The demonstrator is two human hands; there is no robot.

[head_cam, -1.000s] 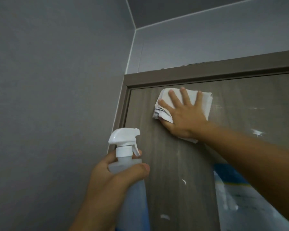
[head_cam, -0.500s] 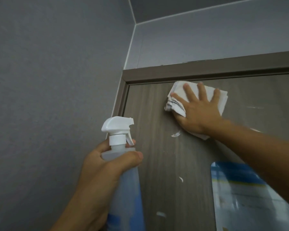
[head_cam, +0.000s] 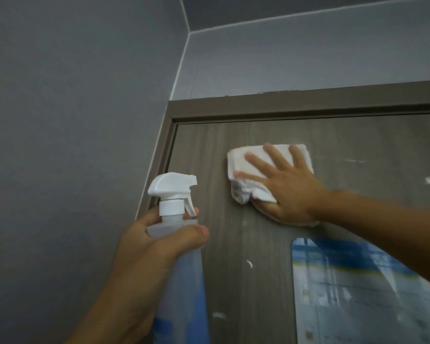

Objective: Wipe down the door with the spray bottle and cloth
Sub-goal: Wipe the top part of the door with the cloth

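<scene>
The right hand [head_cam: 287, 187] presses a folded white cloth [head_cam: 243, 170] flat, fingers spread, against the upper door [head_cam: 209, 157]. Near left, the left hand [head_cam: 157, 247] grips the spray bottle [head_cam: 174, 194] upright.

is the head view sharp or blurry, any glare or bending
Head view: dim, flat light; the cloth and spray bottle look soft; the poster is smeared with pale glare; the door frame tilts from wide-angle distortion.
</scene>
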